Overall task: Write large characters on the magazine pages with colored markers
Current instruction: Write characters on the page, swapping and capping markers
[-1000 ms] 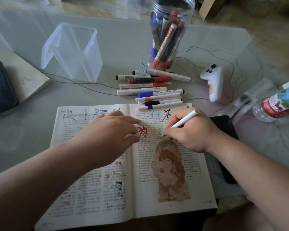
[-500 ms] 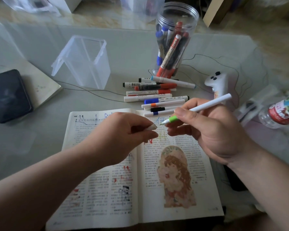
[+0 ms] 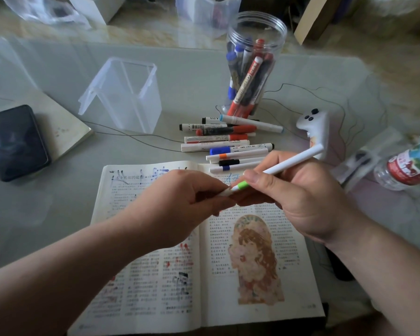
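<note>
An open magazine [image 3: 252, 275] lies on the table in front of me, with large drawn characters along its top and a picture of a long-haired figure on the right page. My right hand [image 3: 298, 197] grips a white marker with a green collar [image 3: 286, 164], held above the pages with its tip pointing left. My left hand [image 3: 180, 202] pinches the marker's white cap [image 3: 224, 192], which touches the marker's tip. Both hands hover over the upper middle of the magazine and hide some of the characters.
Several loose markers [image 3: 228, 144] lie just beyond the magazine. A clear jar of markers [image 3: 250, 69] stands behind them. A clear plastic box [image 3: 124, 95] sits at the left, a black phone [image 3: 17, 141] on a notebook further left, a white controller [image 3: 315, 127] and a plastic bottle [image 3: 407, 163] at the right.
My right hand lifted the green marker off the right page and turned its tip to the left. My left hand rose with the cap, which now meets the tip.
</note>
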The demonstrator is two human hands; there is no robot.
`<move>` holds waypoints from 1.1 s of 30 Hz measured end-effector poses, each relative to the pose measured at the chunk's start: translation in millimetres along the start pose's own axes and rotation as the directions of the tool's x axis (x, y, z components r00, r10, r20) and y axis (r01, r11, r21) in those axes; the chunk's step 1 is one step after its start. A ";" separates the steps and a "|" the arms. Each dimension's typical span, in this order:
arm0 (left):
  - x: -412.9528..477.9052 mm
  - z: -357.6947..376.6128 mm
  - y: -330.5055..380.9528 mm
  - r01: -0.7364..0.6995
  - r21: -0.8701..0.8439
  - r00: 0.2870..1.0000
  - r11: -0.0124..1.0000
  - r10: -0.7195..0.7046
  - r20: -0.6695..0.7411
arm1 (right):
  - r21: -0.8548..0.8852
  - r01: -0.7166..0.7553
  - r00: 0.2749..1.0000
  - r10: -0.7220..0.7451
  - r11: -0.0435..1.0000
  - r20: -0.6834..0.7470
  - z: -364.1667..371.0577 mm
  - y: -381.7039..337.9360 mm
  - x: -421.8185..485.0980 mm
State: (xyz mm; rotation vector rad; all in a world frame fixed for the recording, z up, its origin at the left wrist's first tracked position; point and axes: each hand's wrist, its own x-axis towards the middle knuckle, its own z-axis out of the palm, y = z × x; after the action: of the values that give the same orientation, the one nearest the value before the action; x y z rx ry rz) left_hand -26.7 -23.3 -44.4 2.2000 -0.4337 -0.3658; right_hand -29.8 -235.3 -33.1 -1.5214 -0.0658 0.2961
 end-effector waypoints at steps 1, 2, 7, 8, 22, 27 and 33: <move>-0.5 0.1 1.0 -0.014 0.001 1.000 1.000 0.014 -0.004 | -0.070 0.018 1.000 -0.018 0.997 -0.002 0.4 -0.7 0.3; -1.0 0.7 1.6 -0.033 0.013 0.999 0.999 0.033 -0.009 | -0.148 0.034 0.999 -0.035 0.988 0.001 1.5 -1.6 0.8; -2.9 4.4 -0.2 -0.153 0.074 0.981 0.985 0.161 -0.112 | -0.158 -0.007 0.999 0.000 0.987 -0.040 11.8 -1.5 1.0; -3.1 4.5 -0.5 -0.177 0.090 0.971 0.980 0.189 -0.144 | -0.122 -0.019 0.998 0.011 0.992 -0.063 15.2 -0.1 -0.1; -0.5 -35.4 11.2 0.232 0.271 0.962 0.934 -0.262 0.077 | 0.019 0.053 0.970 -0.047 0.998 -0.238 31.1 -15.3 19.2; -10.5 -79.8 5.9 0.274 0.256 0.960 0.927 -0.280 -0.013 | -0.055 0.202 0.949 -0.209 0.978 -0.237 55.7 -27.1 21.5; -19.5 -138.3 -20.4 0.331 0.054 0.812 0.942 -0.255 -0.526 | -0.185 0.282 0.917 -0.322 0.941 -0.237 94.0 -42.1 39.6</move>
State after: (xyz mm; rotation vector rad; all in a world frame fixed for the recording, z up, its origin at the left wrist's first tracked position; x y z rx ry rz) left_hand 15.2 92.3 24.9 2.3945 0.1873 0.1073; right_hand -6.6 -135.6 8.1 -1.6584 -0.1123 -0.1660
